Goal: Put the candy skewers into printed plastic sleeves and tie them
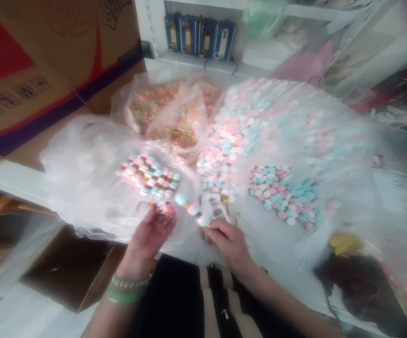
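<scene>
Held thing: a stick of pastel candy discs (191,209), threaded in a row, pale blue at the far tip, pink by the left hand, held across the gap between both hands
Handling: likely light, stiff and brittle, with a smooth, chalky surface; safest taken at its ends
Left hand (150,237): fingers curled together, closed around the pink end
Right hand (228,241): fingers together, pinching the other end just beside a small printed card (214,206); grip partly hidden
Containers: a clear plastic bag (277,117) holds pink and blue discs; a second bag (168,108) holds multicoloured candy
Nearby: similar sticks (145,176) lie side by side on crumpled plastic; loose discs (281,195) heap to the right
</scene>
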A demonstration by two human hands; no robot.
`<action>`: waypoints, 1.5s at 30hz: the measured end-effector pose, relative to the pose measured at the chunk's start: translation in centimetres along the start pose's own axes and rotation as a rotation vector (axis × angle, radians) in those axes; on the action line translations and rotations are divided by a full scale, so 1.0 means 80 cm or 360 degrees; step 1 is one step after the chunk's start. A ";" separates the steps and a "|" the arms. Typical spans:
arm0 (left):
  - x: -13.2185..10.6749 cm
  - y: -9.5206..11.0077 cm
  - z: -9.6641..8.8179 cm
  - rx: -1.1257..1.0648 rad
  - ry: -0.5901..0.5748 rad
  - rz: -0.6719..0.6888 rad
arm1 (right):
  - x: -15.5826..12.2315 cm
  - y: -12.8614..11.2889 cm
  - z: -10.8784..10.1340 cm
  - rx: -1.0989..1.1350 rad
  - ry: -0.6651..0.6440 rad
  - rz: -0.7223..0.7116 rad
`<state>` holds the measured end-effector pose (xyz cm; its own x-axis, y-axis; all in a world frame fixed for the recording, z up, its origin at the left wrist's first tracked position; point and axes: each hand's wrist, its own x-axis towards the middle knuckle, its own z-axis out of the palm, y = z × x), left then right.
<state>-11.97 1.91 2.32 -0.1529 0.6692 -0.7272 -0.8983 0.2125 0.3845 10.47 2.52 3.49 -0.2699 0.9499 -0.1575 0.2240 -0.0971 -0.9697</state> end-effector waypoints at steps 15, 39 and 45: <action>0.003 -0.001 0.001 -0.0062 0.0043 -0.0105 | -0.003 0.024 0.002 -0.0439 0.0098 -0.0464; 0.014 0.011 -0.024 -0.0058 0.0017 0.0100 | -0.005 0.023 -0.002 -0.1015 0.0338 -0.0975; 0.015 0.006 -0.026 -0.0104 0.0052 0.0051 | -0.005 0.024 0.000 -0.0985 0.0349 -0.0989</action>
<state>-13.45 1.34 0.48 -0.1941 0.6513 -0.7336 -0.9176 0.1439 0.3705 11.04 1.93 1.68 -0.3401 0.8194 0.4615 0.5782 0.5692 -0.5845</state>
